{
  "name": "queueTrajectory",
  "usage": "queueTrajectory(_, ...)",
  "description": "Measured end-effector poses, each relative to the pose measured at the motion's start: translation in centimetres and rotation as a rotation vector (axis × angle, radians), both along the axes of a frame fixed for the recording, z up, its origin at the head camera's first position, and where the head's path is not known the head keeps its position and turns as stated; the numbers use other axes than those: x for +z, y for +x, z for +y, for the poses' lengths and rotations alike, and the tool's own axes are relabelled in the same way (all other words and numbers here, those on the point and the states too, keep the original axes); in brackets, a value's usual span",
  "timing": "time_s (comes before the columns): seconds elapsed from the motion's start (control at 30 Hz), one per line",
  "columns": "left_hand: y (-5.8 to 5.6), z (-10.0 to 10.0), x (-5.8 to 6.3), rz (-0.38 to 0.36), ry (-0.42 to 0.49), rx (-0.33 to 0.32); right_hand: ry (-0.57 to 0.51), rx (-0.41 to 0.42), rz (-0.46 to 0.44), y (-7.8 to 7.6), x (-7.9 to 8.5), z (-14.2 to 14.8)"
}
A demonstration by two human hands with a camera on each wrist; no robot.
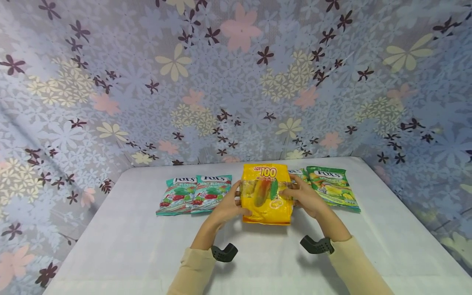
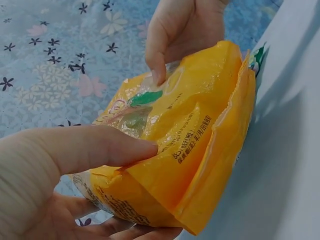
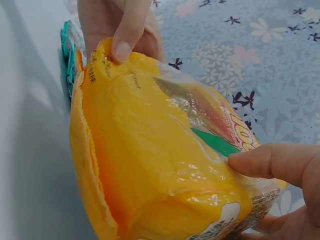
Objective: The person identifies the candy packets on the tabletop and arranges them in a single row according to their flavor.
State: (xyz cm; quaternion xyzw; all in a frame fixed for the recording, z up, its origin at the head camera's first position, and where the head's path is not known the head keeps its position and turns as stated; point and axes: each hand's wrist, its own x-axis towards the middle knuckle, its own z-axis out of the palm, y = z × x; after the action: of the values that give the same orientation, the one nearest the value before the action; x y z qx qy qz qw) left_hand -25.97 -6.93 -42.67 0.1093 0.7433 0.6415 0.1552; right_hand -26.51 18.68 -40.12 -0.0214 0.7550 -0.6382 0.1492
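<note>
A yellow candy bag (image 1: 266,205) marked "LOT 100", with a mango picture, is held up above the white table between both hands. My left hand (image 1: 229,205) grips its left side, thumb on the front and fingers behind, as the left wrist view shows on the yellow bag (image 2: 185,125). On the other side my right hand (image 1: 304,196) grips the bag, its thumb pressing the front near the green leaf print; in the right wrist view the bag's (image 3: 145,150) bottom seam faces the camera. Part of a green Fox's bag (image 1: 300,174) is hidden behind it.
Two teal Fox's mint candy bags (image 1: 177,198) (image 1: 210,192) lie overlapping at the left on the white table (image 1: 140,246). A green Fox's bag (image 1: 332,186) lies at the right. Flowered cloth (image 1: 236,90) hangs behind the table.
</note>
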Motion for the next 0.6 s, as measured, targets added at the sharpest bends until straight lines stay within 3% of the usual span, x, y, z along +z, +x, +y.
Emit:
queueTrajectory(0.23, 0.09, -0.14, 0.10, -0.004, 0.005, 0.003, -0.018, -0.001, 0.000, 0.13, 0.23, -0.08)
queueTrajectory(0.6, 0.07, -0.62, 0.32, 0.022, -0.117, 0.045, -0.049, 0.034, -0.014, -0.18, -0.38, 0.19)
